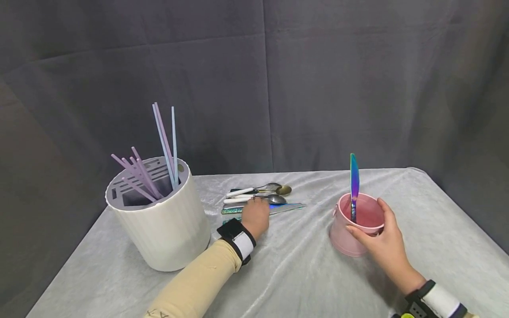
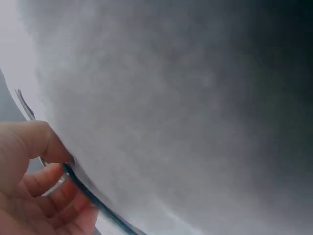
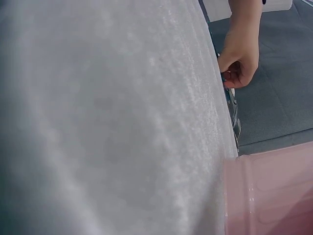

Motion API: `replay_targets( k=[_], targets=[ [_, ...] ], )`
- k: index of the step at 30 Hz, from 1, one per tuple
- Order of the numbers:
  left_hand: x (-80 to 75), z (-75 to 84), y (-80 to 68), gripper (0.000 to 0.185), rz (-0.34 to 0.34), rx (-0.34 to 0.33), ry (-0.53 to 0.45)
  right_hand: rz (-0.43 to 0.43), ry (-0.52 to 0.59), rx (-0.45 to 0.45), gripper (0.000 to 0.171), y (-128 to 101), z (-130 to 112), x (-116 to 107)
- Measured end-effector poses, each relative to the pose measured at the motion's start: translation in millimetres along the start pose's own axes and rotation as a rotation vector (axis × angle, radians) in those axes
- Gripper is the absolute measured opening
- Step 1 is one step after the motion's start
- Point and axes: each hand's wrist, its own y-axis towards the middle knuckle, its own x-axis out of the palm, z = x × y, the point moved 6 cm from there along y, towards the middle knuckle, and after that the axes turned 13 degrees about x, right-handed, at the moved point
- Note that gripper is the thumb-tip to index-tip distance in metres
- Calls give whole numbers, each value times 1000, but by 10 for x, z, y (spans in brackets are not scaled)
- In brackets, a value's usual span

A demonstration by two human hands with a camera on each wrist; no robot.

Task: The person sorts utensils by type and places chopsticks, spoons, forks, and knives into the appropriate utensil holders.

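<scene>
On the cloth, my left hand (image 1: 256, 216) reaches over a row of cutlery. Its thumb and fingers pinch the nearest glittery teal-handled piece of cutlery (image 2: 93, 197), whose far end is hidden by the hand. Beyond it lie other glitter-handled knives (image 1: 287, 210) and several spoons (image 1: 278, 199), some with white handles. My right hand (image 1: 385, 247) grips a small pink bucket (image 1: 345, 236) by its right side, thumb near the front rim. An iridescent knife (image 1: 354, 176) stands in that bucket, blade up. The bucket's side also shows in the right wrist view.
At the left stands a large white utensil holder (image 1: 171, 238) with a grey slotted top. Several purple chopsticks (image 1: 137, 170) and pale blue ones (image 1: 173, 141) poke out of it. Light grey velvety cloth (image 1: 294, 274) covers the table, and a dark grey curtain (image 1: 338, 88) hangs behind.
</scene>
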Motion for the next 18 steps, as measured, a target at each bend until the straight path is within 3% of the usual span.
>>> replay_targets(
  k=[10, 15, 18],
  targets=[
    [-48, -52, -43, 9, 101, 20, -109, 7, 4, -2, 98, -2, 16, -7],
    [-169, -110, -92, 5, 255, 12, -230, 4, 9, -6, 98, 2, 9, -6],
    [-271, -172, -118, 4, 354, -36, -381, -4, 12, -7, 98, 4, 1, 0]
  ],
)
